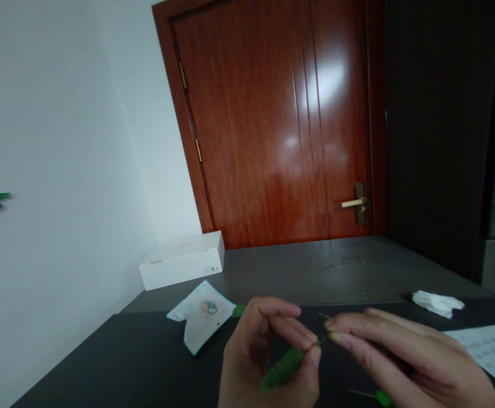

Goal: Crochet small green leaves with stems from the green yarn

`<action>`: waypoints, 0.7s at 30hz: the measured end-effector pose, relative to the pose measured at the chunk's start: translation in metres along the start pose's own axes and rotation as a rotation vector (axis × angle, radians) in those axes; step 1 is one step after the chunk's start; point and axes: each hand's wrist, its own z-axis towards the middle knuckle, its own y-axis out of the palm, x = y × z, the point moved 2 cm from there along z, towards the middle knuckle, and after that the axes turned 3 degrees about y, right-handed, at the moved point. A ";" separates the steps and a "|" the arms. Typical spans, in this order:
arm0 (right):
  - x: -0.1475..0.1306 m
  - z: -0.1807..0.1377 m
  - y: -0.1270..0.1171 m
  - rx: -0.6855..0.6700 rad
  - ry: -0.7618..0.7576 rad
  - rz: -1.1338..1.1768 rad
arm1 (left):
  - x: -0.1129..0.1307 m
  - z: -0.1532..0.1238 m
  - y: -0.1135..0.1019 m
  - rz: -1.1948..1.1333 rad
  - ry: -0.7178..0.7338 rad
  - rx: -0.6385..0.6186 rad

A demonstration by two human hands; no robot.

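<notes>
My left hand [268, 357] pinches a small green crocheted piece [283, 367] between thumb and forefinger, low in the middle of the view. My right hand [404, 357] meets it from the right, its fingertips closed on the thin end of the piece, where a fine needle or wire tip [324, 315] sticks up. A green-tipped pin [377, 395] lies on the dark table [123, 362] just below my right hand.
An opened white packet [202, 317] lies on the table left of my hands, with a white box [183, 260] behind it by the wall. A crumpled white tissue [438, 303] and a printed sheet [491, 348] lie to the right. A red-brown door [273, 124] stands behind.
</notes>
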 end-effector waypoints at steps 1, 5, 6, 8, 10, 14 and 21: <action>0.002 0.001 -0.001 -0.046 0.023 0.019 | 0.000 0.001 0.000 -0.023 -0.037 -0.023; 0.009 0.005 0.000 -0.220 0.276 0.202 | 0.001 0.004 -0.001 -0.153 -0.212 -0.136; 0.012 0.006 0.002 -0.242 0.362 0.268 | 0.000 0.004 -0.001 -0.198 -0.260 -0.170; 0.016 0.006 0.007 -0.258 0.515 0.418 | -0.002 0.005 -0.001 -0.308 -0.349 -0.237; 0.021 0.006 0.014 -0.277 0.600 0.570 | -0.004 0.006 -0.001 -0.418 -0.410 -0.275; 0.027 0.002 0.029 -0.322 0.644 0.732 | -0.008 0.008 0.000 -0.528 -0.394 -0.198; 0.019 -0.007 0.039 -0.288 0.556 0.592 | -0.007 0.009 -0.003 -0.246 -0.188 0.115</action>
